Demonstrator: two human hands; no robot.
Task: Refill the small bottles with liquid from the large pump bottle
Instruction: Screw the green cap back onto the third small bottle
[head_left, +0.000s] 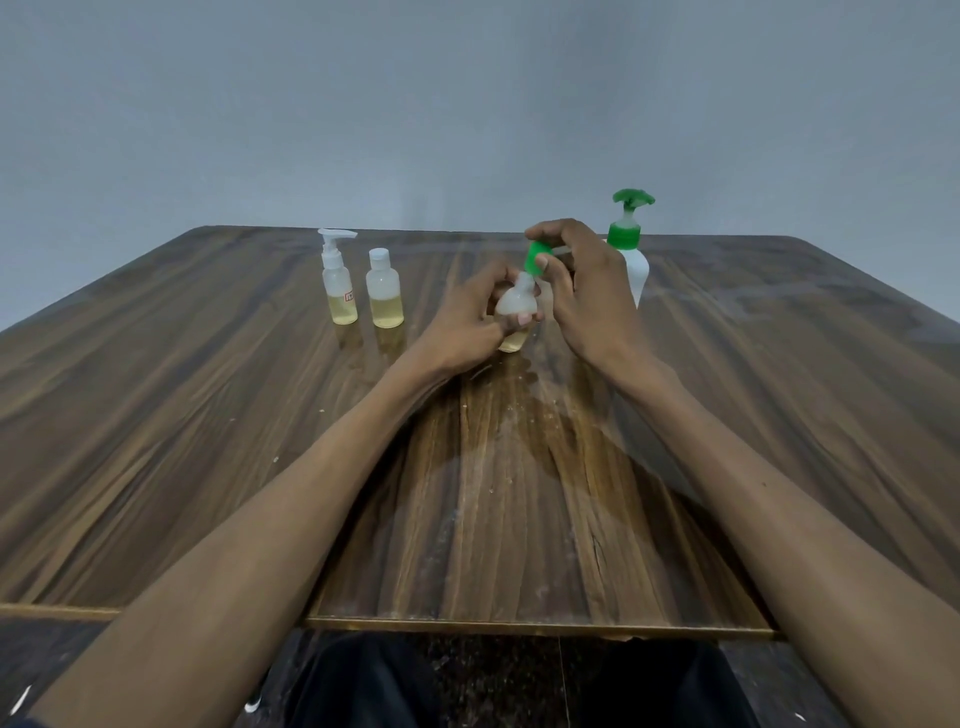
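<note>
Frosted plastic, the rounded small bottle (514, 304) sits gripped in the left hand (467, 322); the right hand (587, 291) pinches its green cap (537, 257) above the glossy wood-grain desk (208, 415).

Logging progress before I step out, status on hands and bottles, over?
Left hand grips small bottle, right hand pinches its green cap. Pump bottle upright behind right hand. Two small bottles left, part-filled. Nothing in the way.

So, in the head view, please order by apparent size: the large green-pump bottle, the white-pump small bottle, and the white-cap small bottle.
1. Large green-pump bottle, clearly largest, though the right hand partly hides it.
2. White-pump small bottle.
3. White-cap small bottle, slightly shorter.
</note>
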